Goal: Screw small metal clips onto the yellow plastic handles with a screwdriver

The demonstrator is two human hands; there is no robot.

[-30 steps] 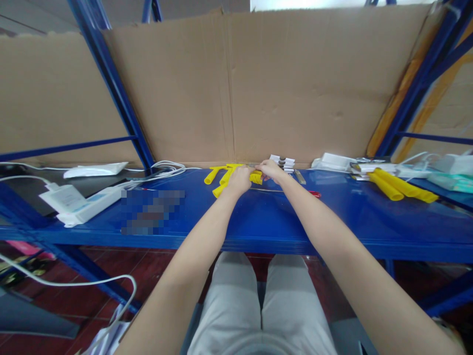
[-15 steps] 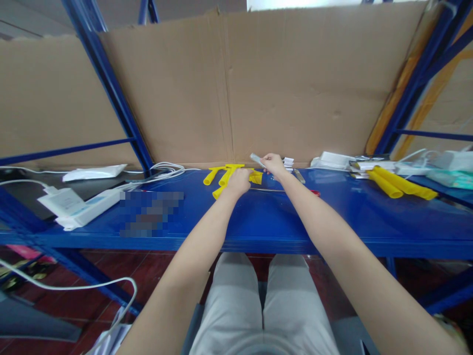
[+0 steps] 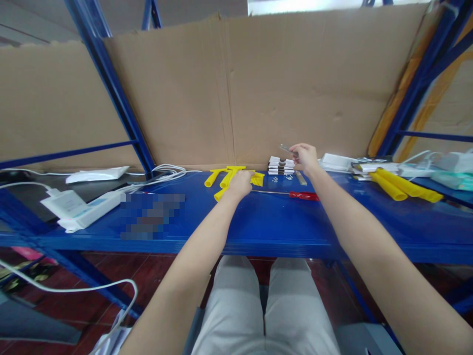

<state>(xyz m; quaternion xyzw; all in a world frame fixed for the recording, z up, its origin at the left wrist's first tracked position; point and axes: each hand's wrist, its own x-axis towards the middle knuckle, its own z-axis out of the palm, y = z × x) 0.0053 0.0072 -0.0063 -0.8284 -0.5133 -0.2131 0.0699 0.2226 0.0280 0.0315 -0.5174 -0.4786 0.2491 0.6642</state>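
My left hand (image 3: 241, 184) is closed over a yellow plastic handle (image 3: 219, 195), whose tube end shows to the left. A flat yellow part (image 3: 257, 179) shows just right of the knuckles; my fingers are mostly hidden. Beside this hand lie other yellow T-shaped handles (image 3: 211, 178). My right hand (image 3: 305, 157) is raised near the cardboard, pinching a thin, flat, greyish strip (image 3: 285, 147). Below it are a stack of white folded packs (image 3: 281, 165), a flat metal-looking strip (image 3: 301, 178) and tiny pale pieces (image 3: 275, 179). A screwdriver with a red handle (image 3: 303, 196) lies in front.
Cardboard (image 3: 281, 84) stands behind the blue shelf (image 3: 273, 222). At the left are a white power strip (image 3: 88, 212), a plugged-in adapter and coiled white cables (image 3: 168, 172). More yellow handles (image 3: 389, 185) and white packages (image 3: 336, 161) lie at the right.
My right hand has moved right and slightly up with the thin strip, uncovering the white packs, tiny pieces and screwdriver handle. My left hand has stayed nearly in place.
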